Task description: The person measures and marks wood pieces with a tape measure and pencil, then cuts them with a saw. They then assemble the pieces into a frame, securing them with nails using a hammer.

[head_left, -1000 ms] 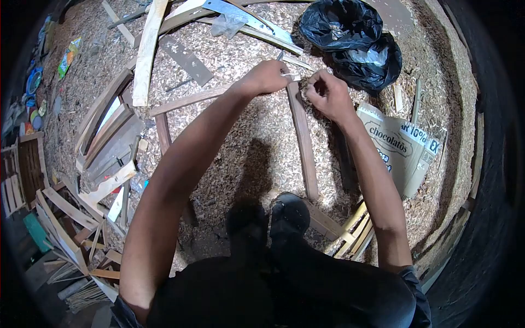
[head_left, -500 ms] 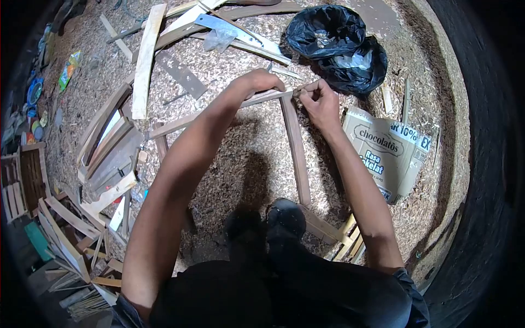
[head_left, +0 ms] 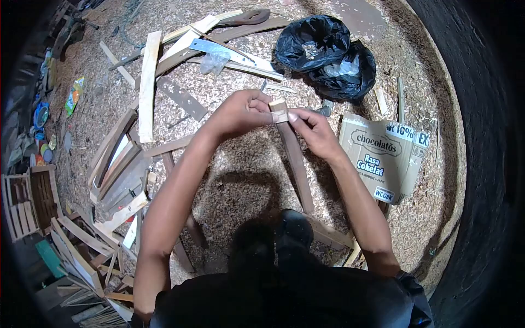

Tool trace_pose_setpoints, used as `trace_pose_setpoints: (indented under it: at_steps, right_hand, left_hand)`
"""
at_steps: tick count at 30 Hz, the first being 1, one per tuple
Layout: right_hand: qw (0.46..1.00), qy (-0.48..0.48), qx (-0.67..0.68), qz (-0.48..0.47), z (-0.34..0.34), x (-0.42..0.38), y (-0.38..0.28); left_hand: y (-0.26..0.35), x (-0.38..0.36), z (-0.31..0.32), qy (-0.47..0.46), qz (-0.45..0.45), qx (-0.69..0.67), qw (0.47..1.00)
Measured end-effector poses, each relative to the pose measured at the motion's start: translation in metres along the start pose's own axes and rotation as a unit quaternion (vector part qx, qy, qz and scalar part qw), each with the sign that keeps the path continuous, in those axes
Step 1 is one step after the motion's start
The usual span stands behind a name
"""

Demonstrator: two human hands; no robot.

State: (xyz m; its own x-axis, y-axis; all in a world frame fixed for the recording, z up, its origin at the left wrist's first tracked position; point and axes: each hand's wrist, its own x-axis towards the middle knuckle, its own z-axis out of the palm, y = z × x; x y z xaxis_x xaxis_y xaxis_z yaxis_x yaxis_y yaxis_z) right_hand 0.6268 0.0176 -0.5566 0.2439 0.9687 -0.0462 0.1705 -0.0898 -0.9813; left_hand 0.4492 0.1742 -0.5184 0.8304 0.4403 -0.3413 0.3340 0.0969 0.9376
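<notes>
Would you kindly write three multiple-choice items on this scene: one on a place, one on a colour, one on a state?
1. Where does the carton lie?
A. by the right hand
B. by the left hand
C. on the bag

2. What colour is the bag?
A. white
B. black
C. blue

3. How is the dark strip held?
A. by no hand
B. by one hand
C. by both hands at its far end

Answers: 1 A, it lies just beyond the right hand. 2 B, glossy black plastic. 3 C, the left hand and right hand meet there.
</notes>
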Motion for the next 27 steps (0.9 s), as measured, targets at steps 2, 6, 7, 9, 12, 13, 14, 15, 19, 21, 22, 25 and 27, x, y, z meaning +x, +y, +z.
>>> trace_pose_setpoints:
  at_steps: [2,6,7,9,12,13,14,15,19,21,22,25,27]
  right_hand:
    - [1.0,-0.009,0.0,0.017,0.003,-0.002,-0.005]
    - [0.999,0.016,0.033,0.001,0.02,-0.008,-0.011]
    - [0.999,0.029,0.043,-0.017,0.024,-0.01,-0.012]
    - [0.997,0.031,0.046,-0.045,0.03,-0.012,-0.016]
    - [0.996,0.032,0.043,-0.068,0.035,-0.015,-0.015]
    - [0.996,0.027,0.035,-0.075,0.035,-0.015,-0.015]
    - [0.996,0.022,0.028,-0.083,0.035,-0.015,-0.016]
    - [0.996,0.021,0.018,-0.087,0.035,-0.016,-0.018]
    - [0.995,0.014,-0.007,-0.1,0.034,-0.02,-0.026]
    - [0.994,0.013,-0.011,-0.106,0.034,-0.021,-0.026]
    - [0.994,0.013,-0.014,-0.11,0.033,-0.022,-0.026]
    - [0.993,0.02,-0.014,-0.111,0.034,-0.024,-0.027]
    - [0.993,0.029,-0.014,-0.112,0.035,-0.025,-0.027]
  left_hand:
    - [0.012,-0.015,0.005,0.042,0.039,0.139,0.989]
    - [0.012,-0.037,0.011,0.111,0.116,0.235,0.959]
    - [0.009,-0.04,0.011,0.127,0.137,0.246,0.951]
    - [0.003,-0.043,0.009,0.117,0.141,0.192,0.964]
    - [-0.002,-0.047,0.007,0.103,0.132,0.141,0.976]
    - [-0.004,-0.048,0.006,0.101,0.133,0.137,0.976]
    - [-0.004,-0.049,0.005,0.099,0.134,0.132,0.977]
    - [-0.003,-0.05,0.004,0.09,0.131,0.126,0.979]
    - [0.015,-0.055,0.002,0.062,0.073,0.136,0.986]
    - [0.023,-0.057,0.002,0.052,0.051,0.145,0.987]
    - [0.024,-0.058,0.001,0.046,0.054,0.143,0.987]
    - [0.01,-0.053,0.002,0.036,0.099,0.125,0.987]
    - [0.008,-0.052,0.004,0.023,0.093,0.077,0.992]
